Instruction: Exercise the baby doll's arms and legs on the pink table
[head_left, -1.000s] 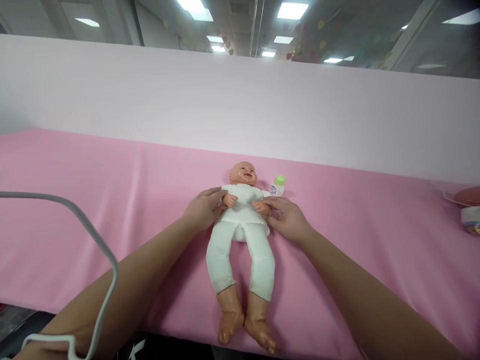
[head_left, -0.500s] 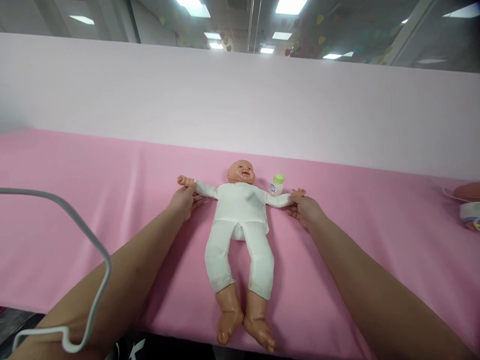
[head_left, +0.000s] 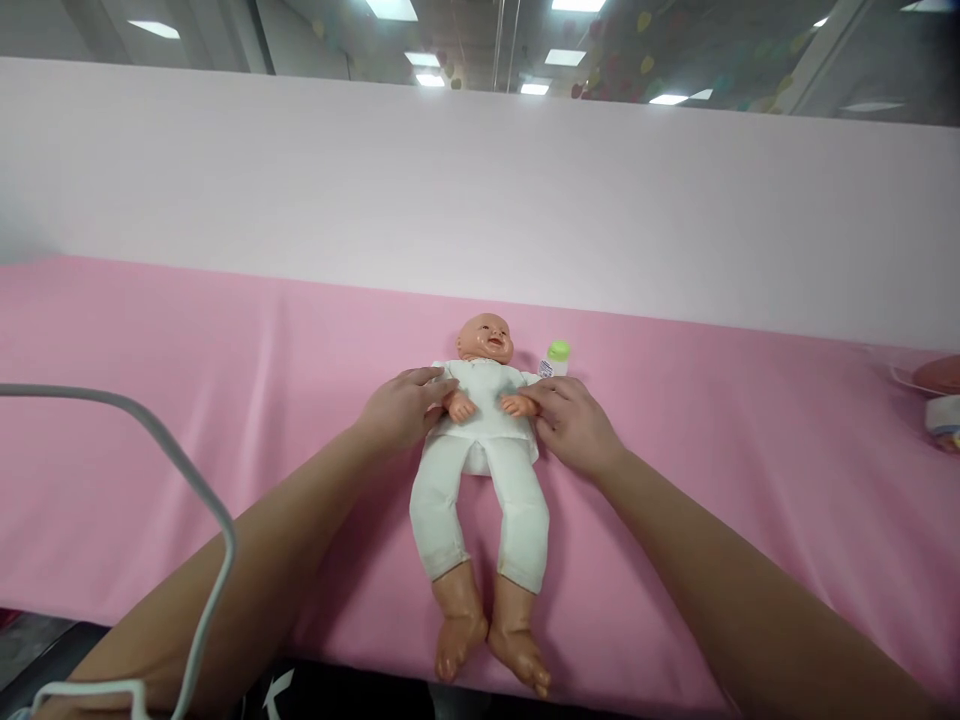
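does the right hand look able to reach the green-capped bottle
Probably yes: the bottle is just beyond the right hand with nothing visible blocking it, though that hand would first have to release the doll.

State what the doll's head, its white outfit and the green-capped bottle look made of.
Doll's head: likely hard plastic or vinyl, smooth with shiny highlights. White outfit: matt cloth, judging by its creases and loose hem; fibre unclear. Green-capped bottle: probably plastic with a pale, translucent-looking body, though too small to be sure.

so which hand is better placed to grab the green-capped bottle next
Probably the right hand: it is nearer the bottle, though busy holding the doll; the left hand is on the doll's other side.
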